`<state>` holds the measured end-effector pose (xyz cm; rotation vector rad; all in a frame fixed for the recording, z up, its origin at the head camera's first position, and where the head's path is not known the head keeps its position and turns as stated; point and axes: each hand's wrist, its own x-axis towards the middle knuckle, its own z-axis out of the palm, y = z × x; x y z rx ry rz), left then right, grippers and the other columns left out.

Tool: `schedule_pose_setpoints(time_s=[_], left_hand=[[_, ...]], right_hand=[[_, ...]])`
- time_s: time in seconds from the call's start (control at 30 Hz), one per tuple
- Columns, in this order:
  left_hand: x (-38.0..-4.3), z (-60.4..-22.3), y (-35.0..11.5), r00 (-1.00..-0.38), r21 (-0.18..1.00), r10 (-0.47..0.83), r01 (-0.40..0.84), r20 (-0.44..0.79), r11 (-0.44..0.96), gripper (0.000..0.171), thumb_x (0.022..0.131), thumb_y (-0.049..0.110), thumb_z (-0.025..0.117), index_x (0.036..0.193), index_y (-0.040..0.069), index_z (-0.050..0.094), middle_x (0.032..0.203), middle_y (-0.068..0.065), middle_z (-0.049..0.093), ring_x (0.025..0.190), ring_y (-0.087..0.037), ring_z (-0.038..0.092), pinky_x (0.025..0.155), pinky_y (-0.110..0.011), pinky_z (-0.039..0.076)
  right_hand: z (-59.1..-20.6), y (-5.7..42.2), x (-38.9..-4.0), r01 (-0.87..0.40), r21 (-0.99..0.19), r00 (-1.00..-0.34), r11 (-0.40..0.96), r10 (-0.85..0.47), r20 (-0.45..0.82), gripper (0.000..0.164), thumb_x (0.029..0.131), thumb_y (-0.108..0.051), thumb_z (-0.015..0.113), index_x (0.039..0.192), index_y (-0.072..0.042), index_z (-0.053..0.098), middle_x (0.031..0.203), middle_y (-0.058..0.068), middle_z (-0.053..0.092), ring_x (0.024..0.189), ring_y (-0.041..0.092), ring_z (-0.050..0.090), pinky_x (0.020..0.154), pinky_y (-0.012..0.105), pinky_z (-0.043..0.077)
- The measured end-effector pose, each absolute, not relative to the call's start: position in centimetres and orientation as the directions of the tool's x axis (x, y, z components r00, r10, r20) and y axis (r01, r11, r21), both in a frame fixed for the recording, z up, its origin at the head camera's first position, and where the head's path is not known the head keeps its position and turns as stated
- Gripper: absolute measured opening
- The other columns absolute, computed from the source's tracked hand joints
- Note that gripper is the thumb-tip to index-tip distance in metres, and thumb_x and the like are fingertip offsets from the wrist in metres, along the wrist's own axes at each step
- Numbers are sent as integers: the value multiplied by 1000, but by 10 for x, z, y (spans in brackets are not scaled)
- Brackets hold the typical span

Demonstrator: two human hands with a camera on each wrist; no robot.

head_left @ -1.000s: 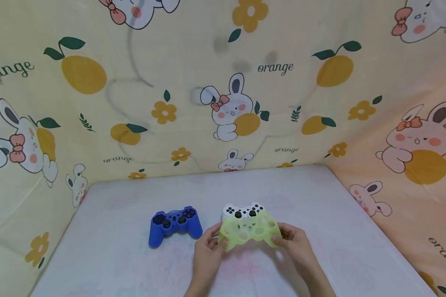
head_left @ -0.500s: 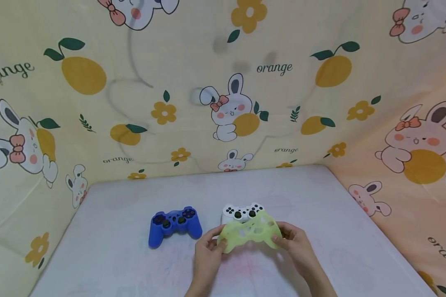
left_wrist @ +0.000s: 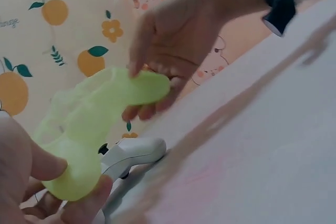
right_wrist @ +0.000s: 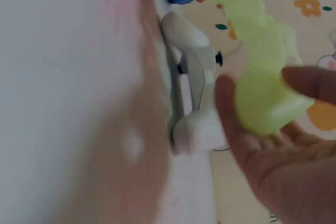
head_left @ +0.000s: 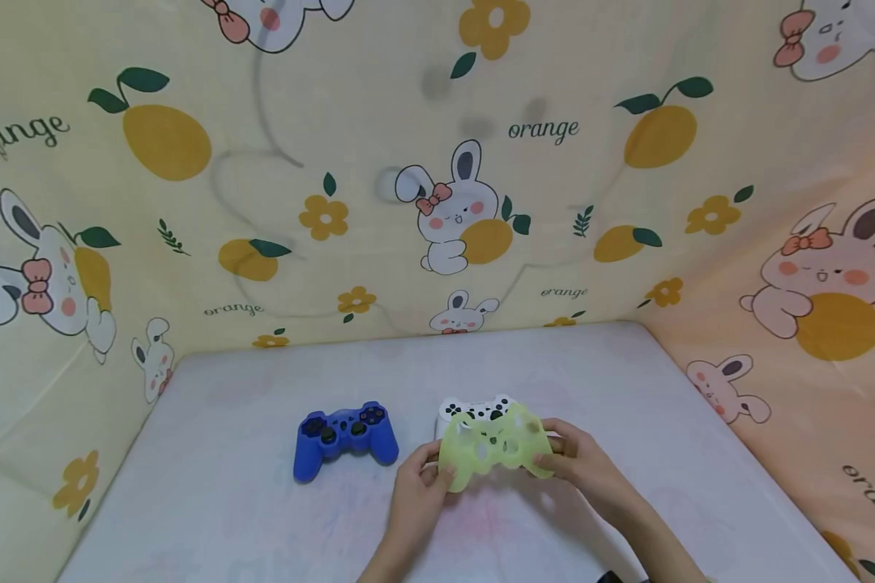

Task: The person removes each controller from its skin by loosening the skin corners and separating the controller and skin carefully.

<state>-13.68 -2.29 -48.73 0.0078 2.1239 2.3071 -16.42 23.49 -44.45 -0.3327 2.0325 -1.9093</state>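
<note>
Between both hands hangs a translucent yellow-green silicone controller cover (head_left: pixel 492 445), thin and soft, with holes for sticks and buttons. My left hand (head_left: pixel 417 486) pinches its left grip end between thumb and fingers; my right hand (head_left: pixel 579 461) pinches the right grip end. In the left wrist view the cover (left_wrist: pixel 89 114) stands raised over the table. Just behind and below it lies a white game controller (head_left: pixel 474 407) with black sticks, partly hidden by the cover in the head view. The right wrist view shows the white controller (right_wrist: pixel 194 77) resting on the table beside my fingers.
A game controller in a blue cover (head_left: pixel 346 437) lies on the white table (head_left: pixel 262 526), left of my left hand. Patterned fabric (head_left: pixel 379 105) with rabbits and oranges walls off the back and both sides. A dark band (left_wrist: pixel 281 3) circles my right wrist.
The cover's face has tipped more upright, and it has shifted slightly right and up, hiding more of the white controller. Both hands keep their hold; the right forearm has swung outward.
</note>
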Motion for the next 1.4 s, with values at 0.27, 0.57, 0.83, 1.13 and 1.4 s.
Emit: schedule_pose_setpoints(time_s=[0.27, 0.57, 0.83, 1.13, 1.4], left_hand=[[-145, -477, -24, -977, 998, 206, 41, 52, -56, 42, 91, -1, 63, 130, -9, 50, 112, -23, 66, 102, -33, 66, 81, -33, 55], [-151, -487, -14, -944, 999, 329, -24, -9, -39, 56, 87, -3, 68, 136, -12, 42, 108, -20, 68, 97, -31, 67, 80, -34, 55], [-154, -492, -5, -951, 999, 308, -28, -15, -35, 57, 84, -4, 70, 135, -9, 44, 103, -17, 68, 91, -28, 67, 74, -31, 56], [-158, -493, 8, -950, 1000, 314, 0, -1, 2, 55, 84, -2, 71, 133, -4, 48, 99, -7, 69, 84, -18, 66, 72, -27, 55], [-160, -493, 24, -958, 1000, 286, 15, 15, -2, 56, 84, 0, 73, 135, -2, 50, 102, -4, 70, 87, -15, 65, 73, -25, 54]], right_hand=[[-439, 262, -185, 158, -985, -851, 74, -495, -174, 44, 100, -14, 59, 134, 5, 41, 116, 27, 62, 106, 49, 59, 86, 55, 50], [-447, 279, -196, 246, -966, -798, 84, -547, -251, 42, 99, -8, 57, 132, 9, 37, 113, 27, 63, 101, 39, 64, 79, 41, 56], [-452, 283, -199, 268, -946, -816, 185, -479, -324, 43, 95, -9, 63, 126, 9, 39, 108, 21, 65, 96, 36, 66, 79, 43, 56], [-454, 303, -208, 244, -936, -765, 255, -542, -347, 62, 95, -11, 63, 142, 14, 31, 112, 19, 64, 99, 26, 63, 80, 38, 54], [-454, 334, -221, 266, -954, -663, 139, -692, -286, 46, 106, -10, 37, 148, 6, 27, 134, 19, 53, 117, 29, 54, 97, 44, 46]])
